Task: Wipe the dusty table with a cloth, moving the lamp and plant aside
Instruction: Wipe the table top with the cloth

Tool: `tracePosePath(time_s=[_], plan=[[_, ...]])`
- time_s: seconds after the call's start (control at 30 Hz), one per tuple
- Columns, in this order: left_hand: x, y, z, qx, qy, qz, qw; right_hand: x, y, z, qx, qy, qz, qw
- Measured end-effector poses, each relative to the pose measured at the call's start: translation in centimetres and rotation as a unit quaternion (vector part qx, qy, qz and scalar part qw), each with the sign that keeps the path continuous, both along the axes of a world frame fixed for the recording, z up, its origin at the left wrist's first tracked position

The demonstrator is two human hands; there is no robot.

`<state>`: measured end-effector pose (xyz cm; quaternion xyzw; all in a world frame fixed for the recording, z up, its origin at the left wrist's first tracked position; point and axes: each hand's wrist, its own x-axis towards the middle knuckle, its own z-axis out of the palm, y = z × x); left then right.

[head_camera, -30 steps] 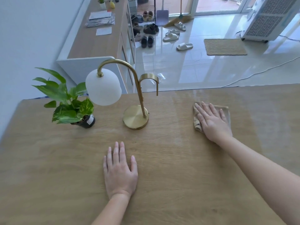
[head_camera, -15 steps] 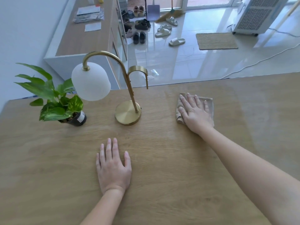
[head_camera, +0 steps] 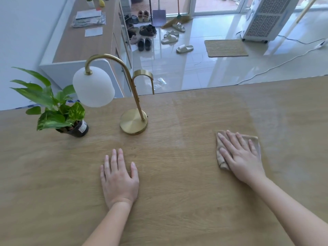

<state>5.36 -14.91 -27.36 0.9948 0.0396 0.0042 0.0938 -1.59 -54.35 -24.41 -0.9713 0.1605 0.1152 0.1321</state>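
Note:
My right hand [head_camera: 241,157] lies flat with straight fingers on a folded beige cloth [head_camera: 221,157], pressing it onto the wooden table [head_camera: 177,201] right of centre. My left hand [head_camera: 119,176] rests flat on the bare wood near the middle. A brass lamp [head_camera: 134,124] with a white globe shade [head_camera: 93,87] stands beyond my left hand. To its left sits a small green plant [head_camera: 58,112] in a black pot. A paler dusty band covers the table's right side [head_camera: 291,125].
The table's far edge [head_camera: 195,88] drops to a glossy tiled floor with shoes [head_camera: 144,44], a doormat [head_camera: 225,47] and a white cooler unit [head_camera: 264,18]. A long wooden cabinet [head_camera: 83,43] runs along the left wall.
My right hand has slid the cloth toward me and rightward, away from the lamp. My left hand stays flat in place. Lamp and plant have not moved.

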Motion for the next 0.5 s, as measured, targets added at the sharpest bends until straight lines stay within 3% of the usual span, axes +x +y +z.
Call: tracePosePath(time_s=[0.3,0.5], plan=[[0.2,0.1,-0.3,-0.001,-0.008,0.004,1.0,17.9,3.6,-0.7,0.01,-0.008,-0.094,0.995],[0.1,0.4,-0.6,0.003,-0.006,0.004,1.0,11.8,11.2,-0.8,0.03,-0.007,0.069,0.997]])
